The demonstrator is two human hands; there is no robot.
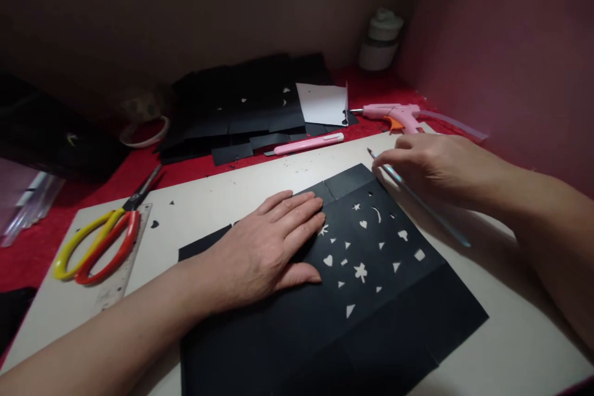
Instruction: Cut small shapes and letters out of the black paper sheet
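A sheet of black card (390, 334) with fold lines lies on the white board, with small stars, hearts, triangles and a crescent cut through it. My left hand (278, 241) rests flat on the card, fingers stretched out and thumb apart, covering part of the cut shapes. Just beyond the card's right corner, my right hand (417, 164) is closed, its fingers bent at the pointed end of a slim, shiny light-blue pencil (431, 213). The pencil slants down toward the right over the board. Some of my right fingertips are hidden behind the hand.
Scissors (109, 238) with yellow and red handles lie over a clear ruler (132, 253) at left. Behind the white board (185, 198) are a pink craft knife (309, 144), stacked black card (260, 102), a pink glue gun (394, 112) and a white bottle (381, 40). Glue sticks (32, 204) lie far left.
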